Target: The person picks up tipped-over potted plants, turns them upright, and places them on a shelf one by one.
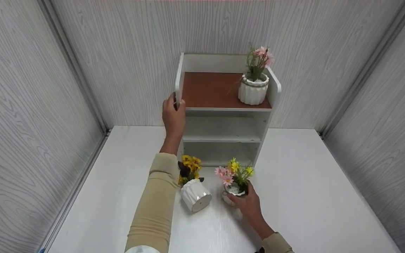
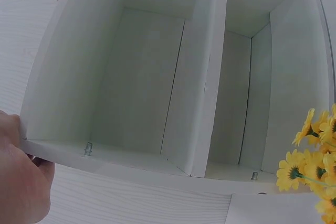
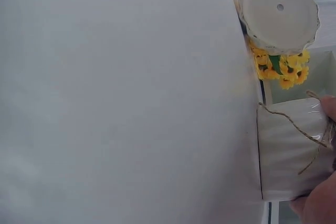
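My left hand point(image 1: 173, 117) grips the left side panel of a small white shelf unit point(image 1: 222, 141) near its top board. In the left wrist view, the thumb and fingers are at the edge of the same unit point(image 2: 209, 87). My right hand point(image 1: 251, 205) holds a white flowerpot point(image 1: 227, 199) with pink and yellow flowers, thumb and fingers around its upper part. The right wrist view shows twine on this pot point(image 3: 286, 150), its base right at the table. Left of it, a second white pot point(image 1: 193, 193) with yellow-orange flowers lies on its side, base facing me.
A third white pot point(image 1: 253, 92) with pink flowers stands upright on the unit's brown top board point(image 1: 209, 89), at the right. Two open compartments lie below. The unit stands on a white table point(image 1: 301, 189), with grey wood-grain walls point(image 1: 128, 63) at the back and sides.
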A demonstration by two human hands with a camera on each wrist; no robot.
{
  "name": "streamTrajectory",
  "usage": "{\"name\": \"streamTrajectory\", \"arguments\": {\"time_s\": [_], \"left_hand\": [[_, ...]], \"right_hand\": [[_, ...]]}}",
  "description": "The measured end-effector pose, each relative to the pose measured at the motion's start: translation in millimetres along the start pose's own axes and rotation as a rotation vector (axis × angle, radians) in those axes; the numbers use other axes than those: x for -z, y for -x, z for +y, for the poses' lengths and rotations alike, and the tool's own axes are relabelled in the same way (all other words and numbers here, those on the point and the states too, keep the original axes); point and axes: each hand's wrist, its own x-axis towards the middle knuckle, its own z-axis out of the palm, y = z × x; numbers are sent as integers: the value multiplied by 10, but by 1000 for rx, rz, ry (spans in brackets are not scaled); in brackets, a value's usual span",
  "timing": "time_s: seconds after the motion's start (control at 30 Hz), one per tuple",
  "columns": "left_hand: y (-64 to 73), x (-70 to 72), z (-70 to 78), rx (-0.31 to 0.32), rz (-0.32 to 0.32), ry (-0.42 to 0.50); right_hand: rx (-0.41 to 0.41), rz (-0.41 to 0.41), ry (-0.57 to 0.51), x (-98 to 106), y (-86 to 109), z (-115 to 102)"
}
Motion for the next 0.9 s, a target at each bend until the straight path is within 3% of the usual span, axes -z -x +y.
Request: {"name": "streamTrajectory", "arguments": {"time_s": [0.2,0.43,0.9], "left_hand": [[-9,7,-1,8,-8,-13],[8,18,7,22,-22,6],[1,23,-1,20,-20,2]], "right_hand": [[-34,4,7,17,0,-60],[-3,40,23,81,-27,-242],[85,32,2,316,-125,-904]]}}
